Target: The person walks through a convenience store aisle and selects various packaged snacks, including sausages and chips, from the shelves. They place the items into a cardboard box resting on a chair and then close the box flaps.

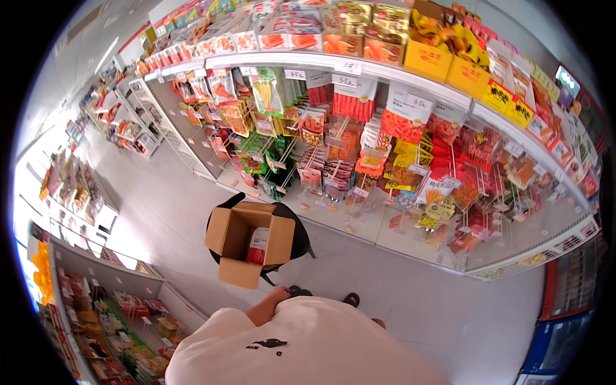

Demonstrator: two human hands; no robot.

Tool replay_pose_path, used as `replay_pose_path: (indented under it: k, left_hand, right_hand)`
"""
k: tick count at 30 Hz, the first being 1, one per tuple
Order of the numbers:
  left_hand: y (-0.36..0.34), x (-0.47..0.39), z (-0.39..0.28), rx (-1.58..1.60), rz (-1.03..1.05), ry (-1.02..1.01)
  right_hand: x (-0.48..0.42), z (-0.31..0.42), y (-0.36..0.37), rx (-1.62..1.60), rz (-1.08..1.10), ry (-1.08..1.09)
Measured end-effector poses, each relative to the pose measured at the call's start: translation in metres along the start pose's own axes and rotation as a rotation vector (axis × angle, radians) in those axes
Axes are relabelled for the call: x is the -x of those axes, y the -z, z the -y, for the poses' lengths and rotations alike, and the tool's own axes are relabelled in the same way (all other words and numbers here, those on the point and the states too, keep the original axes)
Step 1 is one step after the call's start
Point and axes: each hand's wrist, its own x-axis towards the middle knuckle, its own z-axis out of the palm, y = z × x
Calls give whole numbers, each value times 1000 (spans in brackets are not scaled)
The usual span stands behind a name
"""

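My left hand hangs low in front of my white shirt, just short of an open cardboard box. Its fingers are too small and partly covered to read. Only a sliver of my right hand shows past the shirt's right side. With its flaps spread, the box rests on a black chair. Inside it lies a white-and-red snack packet. Neither hand touches the box. Beyond the chair, packaged snacks hang on a rack's prongs, among them a large red-and-white packet.
Boxed snacks fill the rack's top shelf, which bears price tags. A second snack rack stands at lower left, and more display stands lie behind it. Blue crates or cabinets are at lower right. Grey floor runs between the racks.
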Motion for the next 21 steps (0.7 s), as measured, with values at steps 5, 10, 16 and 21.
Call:
replay_pose_path:
  k: [5, 10, 16, 21]
  left_hand:
    - [9, -36, 24, 67, -70, -136]
    - [76, -35, -42, 143, -35, -391]
    - [131, -63, -48, 630, -195, -268]
    - [192, -85, -101, 703, -249, -209]
  right_hand:
    - [-45, 48, -10, 126, 53, 9]
    - [-64, 116, -10, 102, -153, -87]
    - [-108, 252, 13, -9, -115, 33]
    - [-231, 387, 53, 195, -101, 279]
